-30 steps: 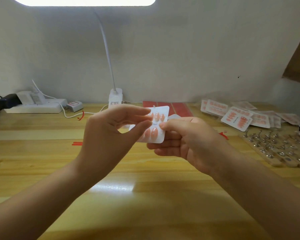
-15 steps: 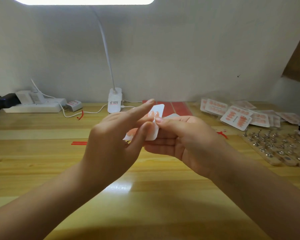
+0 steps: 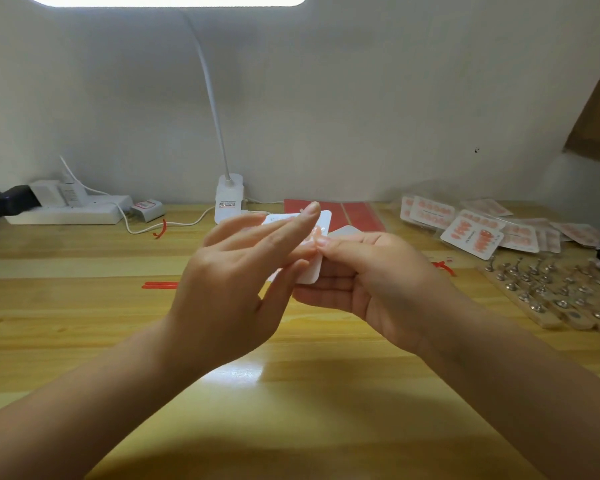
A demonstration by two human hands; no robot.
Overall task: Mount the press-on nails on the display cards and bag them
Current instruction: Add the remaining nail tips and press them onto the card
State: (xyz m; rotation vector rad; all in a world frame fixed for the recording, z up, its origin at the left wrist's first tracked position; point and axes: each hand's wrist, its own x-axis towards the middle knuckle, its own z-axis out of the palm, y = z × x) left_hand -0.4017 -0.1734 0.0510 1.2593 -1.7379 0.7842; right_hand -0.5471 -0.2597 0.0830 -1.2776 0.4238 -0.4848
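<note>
Right, head view only: both hands up above the wooden table (image 3: 84,323), mid-frame. L hand (image 3: 232,289) w/ back toward cam, index finger stretched out straight across the top of a white display card (image 3: 310,271), thumb pressed on the card's lower edge from the front, so the card is pinched btw thumb and fingers; other fingers loosely extended behind it. R hand (image 3: 371,282) palm-ish toward L, fingertip and thumb meeting at the card's R edge, pinching it there; lower fingers curled under. Peach press-on nails (image 3: 313,233) partly visible on the card btw the two hands, count not readable. A 2nd white rounded piece (image 3: 343,232) peeks out behind R hand's fingers, can't tell if card or bag. Card is held in the air, tilted, not touching the table. Far R on table: pile of finished bagged nail cards (image 3: 471,233), overlapping. Nearer R edge: wooden rack w/ metal nail stands (image 3: 561,292). Red sheets (image 3: 354,213) flat at the back behind the hands. Small red strips (image 3: 160,285) on table L of hands. Desk lamp base (image 3: 227,199) at back centre, gooseneck going up to the lit head at the top edge. Power strip (image 3: 70,211) w/ plugs back L against the wall.
</note>
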